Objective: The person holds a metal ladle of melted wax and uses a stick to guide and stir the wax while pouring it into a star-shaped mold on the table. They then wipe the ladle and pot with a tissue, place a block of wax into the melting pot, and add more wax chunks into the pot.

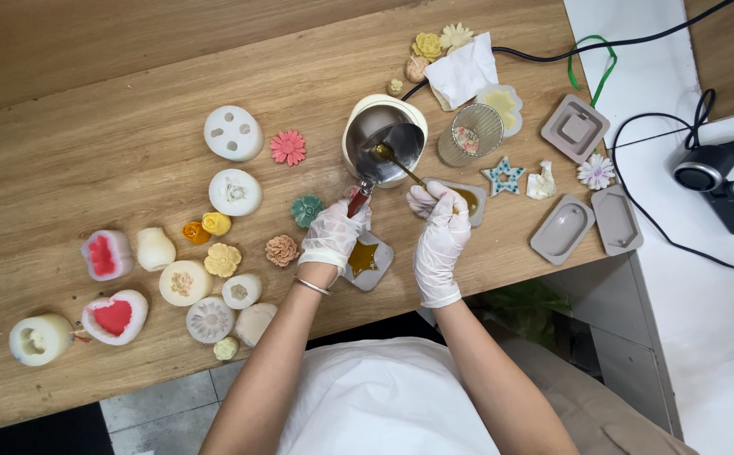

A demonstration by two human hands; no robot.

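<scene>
We grip small pot (pixel 388 143) handle with left hand (pixel 332 234), centre frame; right hand (pixel 443 232) pinches spoon (pixel 396 163) above grey mould (pixel 466 199).

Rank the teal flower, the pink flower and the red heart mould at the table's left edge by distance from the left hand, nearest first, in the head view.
From the left hand:
1. Teal flower, just to its left.
2. Pink flower, farther up-left.
3. Red heart mould, far left.
</scene>
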